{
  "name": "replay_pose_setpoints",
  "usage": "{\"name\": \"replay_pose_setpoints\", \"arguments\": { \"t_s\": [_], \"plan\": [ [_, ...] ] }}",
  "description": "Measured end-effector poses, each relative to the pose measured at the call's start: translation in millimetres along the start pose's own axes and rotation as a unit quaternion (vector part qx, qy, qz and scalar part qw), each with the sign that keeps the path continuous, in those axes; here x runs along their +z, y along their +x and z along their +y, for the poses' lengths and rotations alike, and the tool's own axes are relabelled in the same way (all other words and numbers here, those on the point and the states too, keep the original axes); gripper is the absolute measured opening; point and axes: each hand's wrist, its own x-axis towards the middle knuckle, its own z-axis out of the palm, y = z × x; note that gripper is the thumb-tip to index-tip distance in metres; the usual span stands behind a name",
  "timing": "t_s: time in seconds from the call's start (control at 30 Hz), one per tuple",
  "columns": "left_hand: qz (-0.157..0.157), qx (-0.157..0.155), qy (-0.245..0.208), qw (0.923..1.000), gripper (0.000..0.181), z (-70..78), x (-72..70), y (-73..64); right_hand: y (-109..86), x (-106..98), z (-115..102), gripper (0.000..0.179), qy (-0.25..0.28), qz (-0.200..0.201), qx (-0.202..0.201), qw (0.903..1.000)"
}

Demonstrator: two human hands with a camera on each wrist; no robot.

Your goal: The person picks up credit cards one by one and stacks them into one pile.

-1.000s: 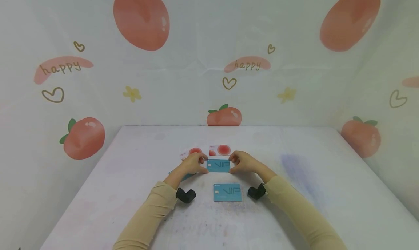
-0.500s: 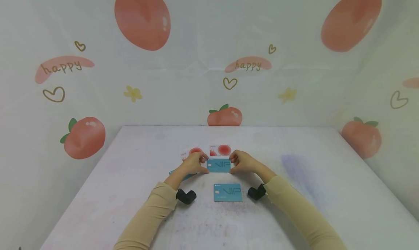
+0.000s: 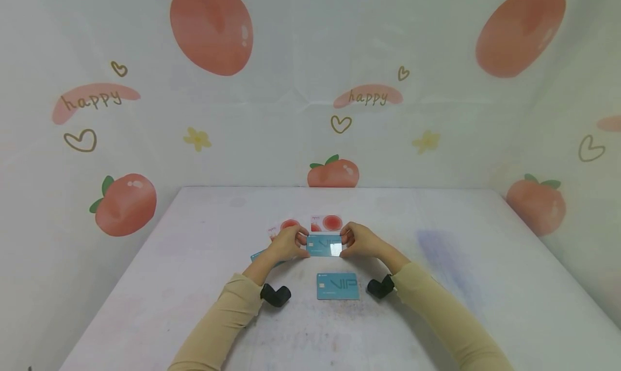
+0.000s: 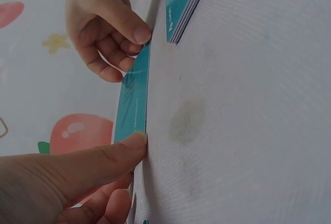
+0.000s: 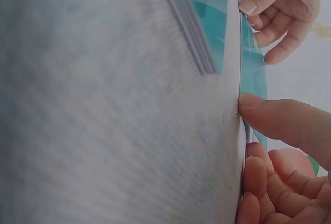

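Note:
Both hands hold a blue VIP card (image 3: 317, 245) over the middle of the table. My left hand (image 3: 287, 242) pinches its left end, thumb at the near corner and curled fingers toward the far one. At the right end, my right hand (image 3: 361, 240) grips it the same way. Up close in the left wrist view, the thumbs press the edge of the blue card (image 4: 133, 100). Nearer me lies a stack of blue VIP cards (image 3: 337, 286), its layered edges visible in the right wrist view. A white card with red circles (image 3: 326, 222) lies just beyond the held card.
Partly hidden by my left hand and wrist are another red-and-white card (image 3: 290, 223) and a blue card (image 3: 259, 255) on the white table (image 3: 213, 220). Black wrist cameras (image 3: 275, 295) stick out from both sleeves. A printed cloth (image 3: 271, 53) hangs behind the table.
A bright reflection has appeared on the right part of the held card, which seems slightly tilted compared with before. Both hands keep their grip in nearly the same place.

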Motion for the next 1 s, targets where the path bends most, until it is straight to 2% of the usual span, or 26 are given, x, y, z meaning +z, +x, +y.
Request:
{"name": "replay_pose_setpoints", "arguments": {
  "t_s": [0.27,0.63,1.0],
  "plan": [
    [0.002,-0.004,-0.018,0.9998,0.048,0.2,1.0,-0.3,-1.2,-2,-3,0.046,-0.015,0.012,0.020,0.9996],
    [0.023,0.027,-0.062,0.9974,0.051,-0.2,2.0,0.7,-5.2,-10,-4,0.049,-0.009,0.028,-0.007,0.9995],
    [0.029,0.036,-0.073,0.9962,0.052,1.8,2.5,-2.7,-12.1,-12,-5,0.052,0.008,0.033,-0.037,0.9987]
  ]
}}
